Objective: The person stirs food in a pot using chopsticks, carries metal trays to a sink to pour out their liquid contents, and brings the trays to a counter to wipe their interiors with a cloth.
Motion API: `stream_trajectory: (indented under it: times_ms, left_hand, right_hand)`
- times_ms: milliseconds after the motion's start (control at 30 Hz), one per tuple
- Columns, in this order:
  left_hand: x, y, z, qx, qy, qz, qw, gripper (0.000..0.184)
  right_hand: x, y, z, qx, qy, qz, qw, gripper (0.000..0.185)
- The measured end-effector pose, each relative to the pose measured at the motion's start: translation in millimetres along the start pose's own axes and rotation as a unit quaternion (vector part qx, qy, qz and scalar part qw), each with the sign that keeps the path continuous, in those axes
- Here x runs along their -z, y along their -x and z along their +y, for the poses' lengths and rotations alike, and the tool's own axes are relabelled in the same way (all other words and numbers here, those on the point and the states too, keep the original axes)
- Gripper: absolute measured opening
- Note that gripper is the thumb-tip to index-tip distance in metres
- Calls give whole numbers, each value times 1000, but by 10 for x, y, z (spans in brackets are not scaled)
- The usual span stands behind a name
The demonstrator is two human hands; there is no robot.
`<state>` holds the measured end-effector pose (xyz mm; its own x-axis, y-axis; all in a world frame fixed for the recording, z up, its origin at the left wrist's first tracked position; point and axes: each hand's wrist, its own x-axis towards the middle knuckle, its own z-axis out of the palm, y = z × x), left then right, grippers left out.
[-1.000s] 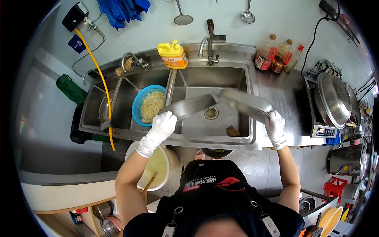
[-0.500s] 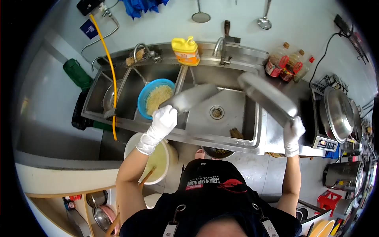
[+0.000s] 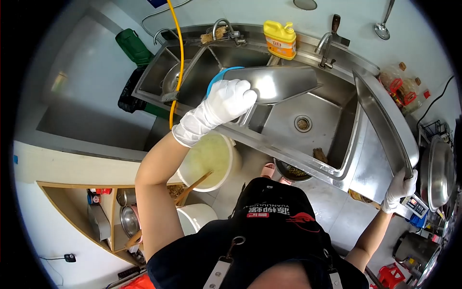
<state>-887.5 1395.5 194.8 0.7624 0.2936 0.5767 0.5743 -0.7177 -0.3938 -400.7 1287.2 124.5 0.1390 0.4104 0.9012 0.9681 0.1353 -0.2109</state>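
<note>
My left hand (image 3: pixel 227 102), in a white glove, is closed on the near end of a stainless steel tray (image 3: pixel 284 83). That tray is tilted over the sink (image 3: pixel 293 137), in front of a blue basin (image 3: pixel 217 82) whose contents are now hidden. At the right, my gloved right hand (image 3: pixel 400 190) grips the lower end of a second stainless steel tray (image 3: pixel 385 123). This one stands on its side above the counter, right of the sink. A brown scrap (image 3: pixel 319 155) lies in the sink near the drain.
Behind the sink stand a yellow detergent jug (image 3: pixel 280 43) and taps. Bottles (image 3: pixel 406 86) and a large metal pan (image 3: pixel 442 173) are at the right. A yellow hose (image 3: pixel 181 62) hangs at the left. Below is a white bucket (image 3: pixel 233 164) with cloudy liquid.
My view has turned and shifted. The right hand's tray has moved outward to the right, over the counter. The left tray is now raised nearer and covers most of the blue basin.
</note>
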Motion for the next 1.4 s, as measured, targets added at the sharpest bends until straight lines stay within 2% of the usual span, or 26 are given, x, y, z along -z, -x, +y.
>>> stream_trajectory:
  times_ms: [133, 233, 433, 533, 633, 667, 733, 767, 800, 867, 900, 933, 1000, 1033, 1067, 1100, 1133, 1200, 1233, 1267, 1300, 1333, 1367, 1400]
  left_hand:
    - [-2, 2, 13, -8, -4, -11, 1000, 23]
    - [11, -38, 38, -17, -14, -15, 1000, 10]
    - [-56, -33, 32, -24, -11, -12, 1000, 10]
    - [-100, -10, 26, -19, 8, -17, 1000, 21]
    - [-109, -12, 60, 19, 31, -6, 999, 11]
    - [-177, 44, 113, 66, 69, 20, 995, 13]
    - [-614, 307, 197, 153, 90, 41, 983, 14]
    - [-708, 329, 236, 147, 92, 20, 985, 13]
    - [-788, 350, 242, 141, 91, 1, 986, 12]
    - [-919, 547, 247, 249, 103, -13, 963, 8]
    - [-926, 576, 254, 363, 114, 2, 925, 4]
    - [-934, 582, 274, 472, 123, 15, 873, 7]
    - [-944, 572, 345, 613, 301, 135, 718, 23]
    - [-1036, 694, 357, 637, 350, 155, 669, 34]
    - [-1326, 1042, 364, 650, 410, 209, 605, 32]
    - [-1366, 1052, 477, 692, 417, 224, 545, 29]
    - [-1393, 1017, 629, 732, 418, 241, 482, 26]
    - [-1584, 1081, 878, 794, 385, 229, 411, 19]
    - [-1559, 976, 995, 823, 409, 212, 333, 15]
    - [-1754, 1144, 1117, 820, 428, 185, 331, 15]
    - [-1867, 1232, 1292, 789, 420, 130, 430, 22]
    - [-1757, 904, 1441, 778, 392, 225, 436, 21]
    - [-2183, 1259, 1593, 813, 370, 135, 429, 21]
    - [-1796, 834, 1594, 828, 376, 114, 400, 19]
  right_hand:
    - [31, -21, -42, 8, -17, 1, 1000, 24]
    - [41, -18, -34, 8, -21, 1, 1000, 26]
    - [74, -47, -33, 27, 1, 9, 1000, 27]
    - [122, -8, 8, 3, 25, -5, 1000, 23]
    - [34, 43, -42, 0, -20, 12, 1000, 15]
    - [-26, 69, -29, 6, -39, 27, 999, 13]
    - [-209, 341, 197, -96, -19, -7, 995, 7]
    - [-218, 394, 292, -69, 10, -52, 996, 5]
    - [-220, 418, 362, -42, 38, -95, 994, 9]
    - [-210, 612, 444, -132, 72, -76, 986, 17]
    - [-168, 701, 580, -236, 68, -36, 969, 22]
    - [-103, 668, 618, -318, 3, 17, 948, 29]
    - [61, 818, 840, -507, -161, 91, 842, 29]
    - [113, 946, 932, -546, -176, 107, 812, 33]
    - [105, 1204, 1124, -577, -218, 148, 773, 35]
    - [77, 1530, 1399, -646, -246, 181, 699, 33]
    - [72, 1515, 1293, -713, -257, 190, 624, 30]
    - [-28, 2137, 1748, -695, -311, 128, 636, 27]
    - [-82, 2110, 1621, -693, -279, 95, 658, 35]
    - [-54, 1797, 1190, -672, -262, 64, 690, 40]
    - [-95, 2144, 1556, -685, -308, -14, 661, 42]
    - [-119, 2308, 1763, -697, -335, -86, 628, 43]
    - [-219, 2731, 2212, -652, -370, -106, 653, 43]
    - [-204, 2713, 2224, -654, -361, -121, 653, 49]
